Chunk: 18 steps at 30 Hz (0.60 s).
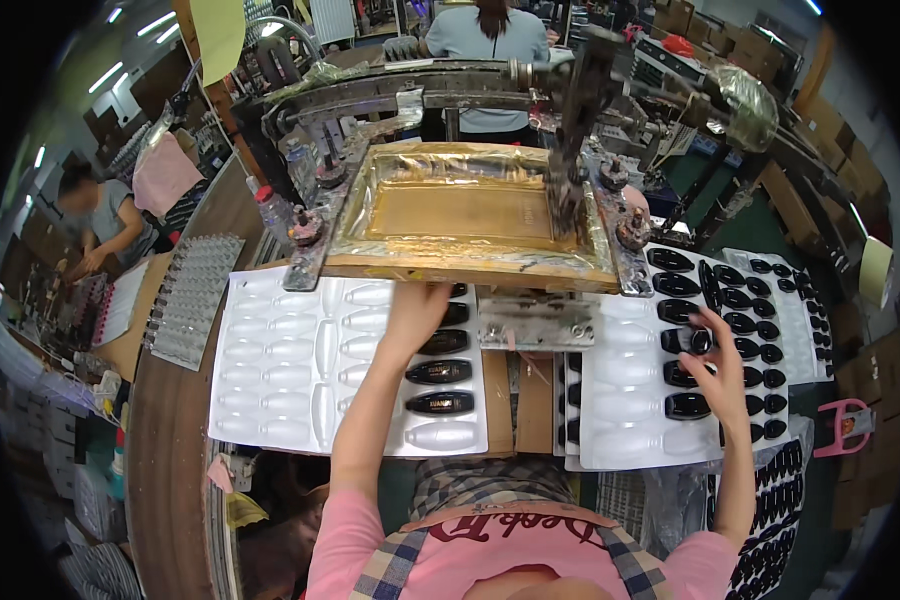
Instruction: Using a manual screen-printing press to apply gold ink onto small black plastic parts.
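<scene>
Closest, pink shirt [595, 550]; ahead, white moulded left tray [270, 432] and right tray [610, 400]; overhanging inner far corners, wood-framed printing screen [460, 210]. Beneath screen, left hand [420, 303] with fingers hidden, grip impossible to tell. Pinched in right hand [722, 368] at right tray's right side, midway along: glossy black bottle [702, 342], probably light, stiff, slippery; best held by ends.

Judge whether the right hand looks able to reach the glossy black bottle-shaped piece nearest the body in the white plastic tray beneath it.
Probably yes: the right hand is close by and nothing visible covers that piece. The hand is at another black piece, though, which might occupy it first.
</scene>
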Each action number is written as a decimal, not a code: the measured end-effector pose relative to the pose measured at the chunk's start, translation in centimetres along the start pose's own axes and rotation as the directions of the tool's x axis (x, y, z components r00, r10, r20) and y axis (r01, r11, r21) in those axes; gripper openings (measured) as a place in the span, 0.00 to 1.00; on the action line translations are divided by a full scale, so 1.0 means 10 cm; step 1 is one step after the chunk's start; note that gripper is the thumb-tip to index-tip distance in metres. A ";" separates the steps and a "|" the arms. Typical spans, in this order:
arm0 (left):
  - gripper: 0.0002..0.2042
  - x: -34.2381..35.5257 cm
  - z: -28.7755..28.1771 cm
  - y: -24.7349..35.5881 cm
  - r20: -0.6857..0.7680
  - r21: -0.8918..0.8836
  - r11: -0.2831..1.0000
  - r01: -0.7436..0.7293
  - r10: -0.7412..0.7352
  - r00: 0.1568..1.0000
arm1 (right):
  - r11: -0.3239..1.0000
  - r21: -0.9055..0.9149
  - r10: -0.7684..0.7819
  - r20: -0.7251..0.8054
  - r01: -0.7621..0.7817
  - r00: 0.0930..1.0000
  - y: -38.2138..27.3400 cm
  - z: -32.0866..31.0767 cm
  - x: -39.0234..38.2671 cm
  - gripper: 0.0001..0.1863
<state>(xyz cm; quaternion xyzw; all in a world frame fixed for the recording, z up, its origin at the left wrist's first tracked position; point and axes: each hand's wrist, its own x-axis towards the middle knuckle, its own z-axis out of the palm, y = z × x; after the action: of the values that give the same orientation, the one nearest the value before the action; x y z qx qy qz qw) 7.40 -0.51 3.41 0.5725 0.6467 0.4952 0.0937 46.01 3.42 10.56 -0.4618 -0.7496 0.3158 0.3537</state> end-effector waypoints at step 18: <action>0.09 0.77 -0.26 -0.56 0.044 -0.610 0.790 0.058 -0.039 0.998 | 0.927 -0.210 -0.185 0.463 0.310 0.867 -0.26 1.35 0.93 0.29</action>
<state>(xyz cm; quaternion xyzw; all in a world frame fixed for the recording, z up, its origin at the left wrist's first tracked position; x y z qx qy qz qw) -0.59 5.34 3.94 0.5019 0.4651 0.6667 0.2955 30.65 9.00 7.42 -0.3234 -0.8997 0.2541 0.1467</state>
